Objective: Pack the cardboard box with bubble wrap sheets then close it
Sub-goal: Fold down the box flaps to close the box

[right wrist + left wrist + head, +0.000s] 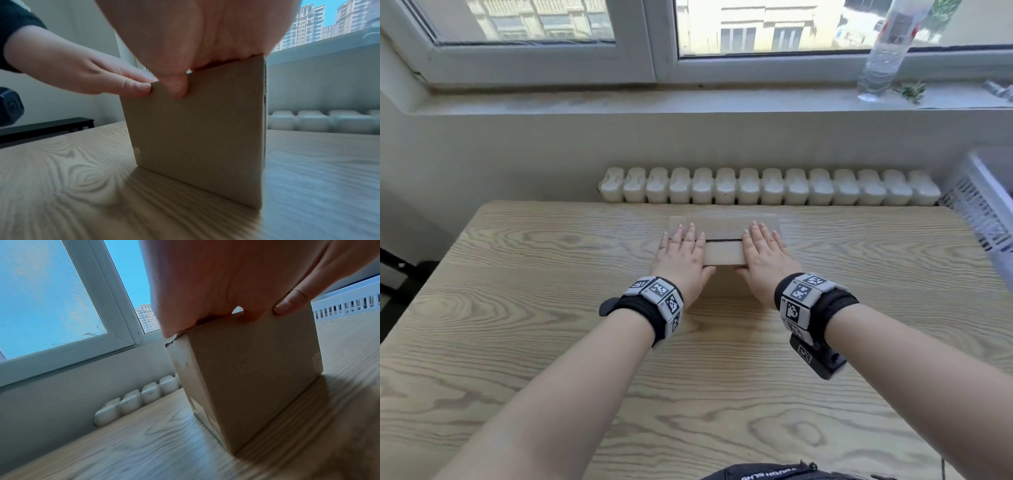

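Observation:
A small brown cardboard box [724, 251] stands on the wooden table [551, 342], its two top flaps folded down with a dark seam between them. My left hand [683, 251] lies flat on the left part of the lid, fingers straight. My right hand [765, 250] lies flat on the right part, thumb down the near wall. The left wrist view shows the box [252, 382] with the palm on its top edge. In the right wrist view both hands press the box [197, 129] from above. No bubble wrap shows; the inside is hidden.
A white radiator [767, 186] runs behind the table under the window sill [619, 99]. A clear plastic bottle [887, 51] stands on the sill at the right. A white slotted basket [983, 209] sits at the table's right edge.

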